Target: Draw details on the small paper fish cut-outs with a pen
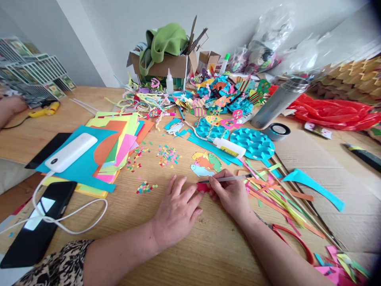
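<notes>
My left hand (pixel 177 208) lies flat on the wooden table (pixel 131 222), fingers spread, its fingertips resting on the edge of a small red paper piece (pixel 203 186). My right hand (pixel 229 193) is closed in a pinch around a thin pen (pixel 229 179), whose tip meets the red paper. Just beyond the hands lie paper fish cutouts (pixel 204 162) in yellow, orange, green and blue.
A stack of coloured paper (pixel 119 147) with a white power bank (pixel 71 152) and a phone (pixel 38 222) sits left. Paper strips (pixel 276 194), red scissors (pixel 293 238), a glue bottle (pixel 229 147), teal discs (pixel 252 143), confetti (pixel 168 155) and a cardboard box (pixel 163 65) surround. Another person's hand (pixel 10 107) shows far left.
</notes>
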`<state>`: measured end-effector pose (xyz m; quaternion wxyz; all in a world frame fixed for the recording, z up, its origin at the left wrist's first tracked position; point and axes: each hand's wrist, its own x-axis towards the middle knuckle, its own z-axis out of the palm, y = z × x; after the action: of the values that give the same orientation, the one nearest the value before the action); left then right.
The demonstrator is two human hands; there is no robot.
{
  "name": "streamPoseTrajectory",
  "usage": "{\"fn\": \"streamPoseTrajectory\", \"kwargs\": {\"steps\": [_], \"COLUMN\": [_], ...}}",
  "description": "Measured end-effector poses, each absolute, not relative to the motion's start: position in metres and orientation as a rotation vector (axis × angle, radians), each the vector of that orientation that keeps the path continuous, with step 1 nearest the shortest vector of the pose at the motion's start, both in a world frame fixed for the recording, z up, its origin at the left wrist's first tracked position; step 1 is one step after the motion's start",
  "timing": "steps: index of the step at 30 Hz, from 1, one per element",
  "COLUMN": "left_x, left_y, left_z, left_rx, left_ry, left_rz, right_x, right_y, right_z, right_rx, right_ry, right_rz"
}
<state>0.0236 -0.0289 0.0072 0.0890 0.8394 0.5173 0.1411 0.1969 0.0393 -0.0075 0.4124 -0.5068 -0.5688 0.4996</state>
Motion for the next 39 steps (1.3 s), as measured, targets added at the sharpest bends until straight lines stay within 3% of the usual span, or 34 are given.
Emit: {"fn": "streamPoseTrajectory", "kwargs": {"steps": [39], "left_x": [0.0237], "left_y": [-0.0295], "left_z": [0.0054], "left_rx": [2.482], "left_ry": [1.540], "left_rz": [0.411], "right_x": [0.1968], "right_y": [0.0393], "right_z": [-0.0068], "right_rx": [-1.298], "right_ry": [-1.446], "right_rz": [1.285]}}
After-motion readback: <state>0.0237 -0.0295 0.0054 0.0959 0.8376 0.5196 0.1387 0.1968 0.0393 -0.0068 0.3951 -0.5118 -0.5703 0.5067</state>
